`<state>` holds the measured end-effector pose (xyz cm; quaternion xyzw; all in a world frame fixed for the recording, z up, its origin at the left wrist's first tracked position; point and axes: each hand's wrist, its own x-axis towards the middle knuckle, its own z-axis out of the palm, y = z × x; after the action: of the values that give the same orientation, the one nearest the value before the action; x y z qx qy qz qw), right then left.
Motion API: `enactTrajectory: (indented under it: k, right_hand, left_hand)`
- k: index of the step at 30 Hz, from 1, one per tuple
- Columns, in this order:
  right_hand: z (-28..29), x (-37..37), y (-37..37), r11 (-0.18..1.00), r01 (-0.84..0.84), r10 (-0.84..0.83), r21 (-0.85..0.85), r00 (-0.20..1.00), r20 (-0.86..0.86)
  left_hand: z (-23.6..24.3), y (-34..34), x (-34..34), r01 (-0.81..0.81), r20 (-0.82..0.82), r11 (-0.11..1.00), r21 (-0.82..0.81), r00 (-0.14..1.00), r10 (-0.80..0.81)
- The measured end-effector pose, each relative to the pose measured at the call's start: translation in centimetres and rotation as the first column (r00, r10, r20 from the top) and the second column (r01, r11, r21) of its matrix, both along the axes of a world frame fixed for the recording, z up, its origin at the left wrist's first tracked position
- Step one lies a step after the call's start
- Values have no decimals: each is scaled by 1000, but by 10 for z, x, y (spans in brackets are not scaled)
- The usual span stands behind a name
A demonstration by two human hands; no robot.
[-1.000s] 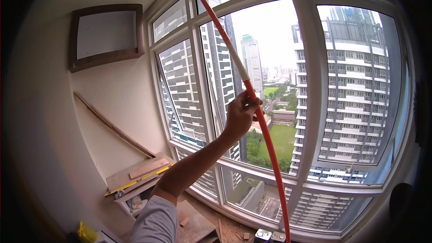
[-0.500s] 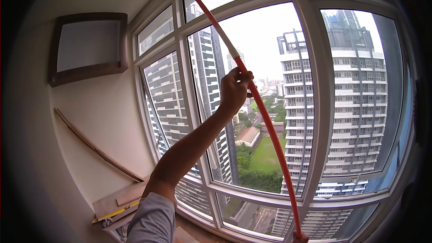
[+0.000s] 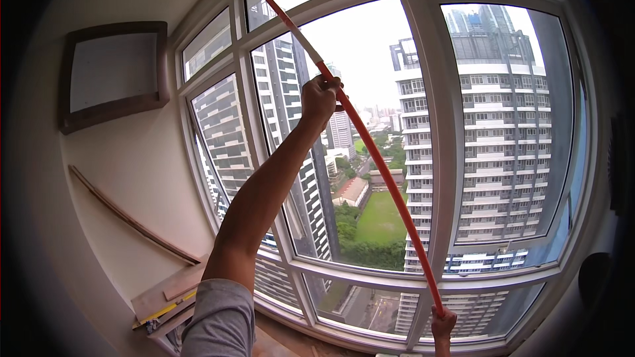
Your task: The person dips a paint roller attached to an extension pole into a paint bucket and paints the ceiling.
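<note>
A long orange-red pole (image 3: 381,163) with a pale band partway up slants across the window, from the ceiling at the upper left to the lower right. Raised high, my left hand (image 3: 320,100) is closed around the pole just below that pale band. Down near the pole's lower end, my right hand (image 3: 443,323) has its fingers wrapped around it. What is fixed to the pole's top is too small and too near the picture's edge to make out.
Large framed windows (image 3: 418,79) curve in front of me, with towers and a green field outside. On the left wall hangs a dark-framed box (image 3: 116,74). A thin wooden strip (image 3: 135,221) leans below it, near boards and a yellow spirit level (image 3: 165,309).
My view has turned slightly, so the window and wall sit further left in the picture. My right hand now shows more fully at the pole's lower end. Both hands keep their hold.
</note>
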<state>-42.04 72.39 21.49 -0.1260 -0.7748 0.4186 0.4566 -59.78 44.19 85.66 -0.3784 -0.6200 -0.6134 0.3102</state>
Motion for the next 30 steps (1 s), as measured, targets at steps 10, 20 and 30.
enactTrajectory:
  k: [10, 20, 30]
  right_hand:
    - [27, -32, 33, 996, 80, -80, 41, 997, 7]
    - [46, -53, 60, 990, 131, -123, 57, 985, -119]
    - [39, -34, 94, 988, 151, -148, 27, 984, -99]
  left_hand:
    - [17, 20, -27, -63, 45, 998, 9, 997, 62]
    - [39, 60, -40, -46, -24, 998, 35, 999, 47]
    - [39, 105, -19, -53, -51, 999, -13, 997, 52]
